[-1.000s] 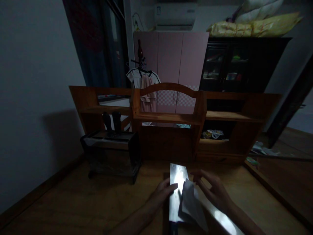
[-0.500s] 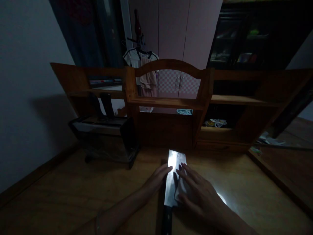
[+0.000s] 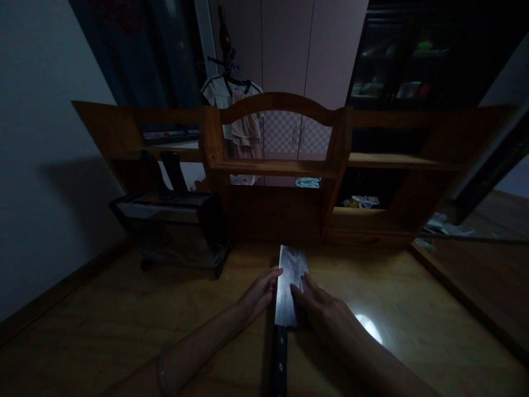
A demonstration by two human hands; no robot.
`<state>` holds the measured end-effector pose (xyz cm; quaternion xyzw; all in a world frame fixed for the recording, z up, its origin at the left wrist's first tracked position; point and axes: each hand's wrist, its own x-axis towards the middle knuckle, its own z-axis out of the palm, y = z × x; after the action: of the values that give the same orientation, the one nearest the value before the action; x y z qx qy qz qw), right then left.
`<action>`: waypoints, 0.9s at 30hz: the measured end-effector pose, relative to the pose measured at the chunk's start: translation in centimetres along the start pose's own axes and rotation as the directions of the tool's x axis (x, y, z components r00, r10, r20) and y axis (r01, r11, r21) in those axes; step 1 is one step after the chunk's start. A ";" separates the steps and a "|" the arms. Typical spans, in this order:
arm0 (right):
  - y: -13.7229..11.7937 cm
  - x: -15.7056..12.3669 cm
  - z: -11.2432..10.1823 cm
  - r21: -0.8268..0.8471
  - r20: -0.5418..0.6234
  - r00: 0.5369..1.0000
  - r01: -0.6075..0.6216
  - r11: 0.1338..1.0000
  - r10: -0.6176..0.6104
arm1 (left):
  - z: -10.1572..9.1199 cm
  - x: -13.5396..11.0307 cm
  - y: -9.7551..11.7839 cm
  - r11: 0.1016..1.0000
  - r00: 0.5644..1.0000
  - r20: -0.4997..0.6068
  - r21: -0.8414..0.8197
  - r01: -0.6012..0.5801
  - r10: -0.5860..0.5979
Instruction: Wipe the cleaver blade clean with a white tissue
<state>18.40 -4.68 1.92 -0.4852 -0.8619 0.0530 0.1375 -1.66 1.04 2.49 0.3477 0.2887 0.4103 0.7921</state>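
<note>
A cleaver (image 3: 287, 298) with a wide steel blade and a black riveted handle points away from me above the wooden tabletop. My left hand (image 3: 264, 292) is closed on the blade's left edge, fingertips on its face and the rest of the fingers beside and below it. At the right edge, my right hand (image 3: 320, 303) pinches a pale cloth (image 3: 305, 284) against the blade. Most of that cloth is hidden by the fingers, so whether it is fabric or tissue is unclear. No hand touches the handle.
A dark knife block (image 3: 173, 231) with two black-handled tools stands at the left. Across the back of the wooden tabletop (image 3: 397, 298) runs a wooden shelf unit (image 3: 275, 212). A wall (image 3: 49, 220) borders the left side. The room is dim.
My right hand has gone from lying spread over the blade and cloth to a closed pinch at the right edge. The bright glare on the blade has faded. The view has shifted slightly.
</note>
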 end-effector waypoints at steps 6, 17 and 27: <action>2.0 0.4 0.2 0.260 -0.228 0.974 0.061 0.964 -0.001 | -0.6 0.4 0.0 0.977 0.985 0.147 -0.180 0.116 -0.090; -1.8 1.0 0.0 0.259 -0.054 0.979 0.204 0.944 -0.197 | -0.6 0.2 -0.3 0.886 0.951 0.273 -0.392 0.249 -0.146; 2.6 1.6 1.3 0.025 -0.101 0.995 0.013 1.000 -0.010 | -0.3 0.4 -0.4 0.871 0.938 0.316 -0.410 0.269 -0.141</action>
<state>19.36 -1.87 0.34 -0.4805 -0.8559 0.0388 0.1873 -1.50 1.34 1.91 0.1770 0.1090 0.3259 0.9223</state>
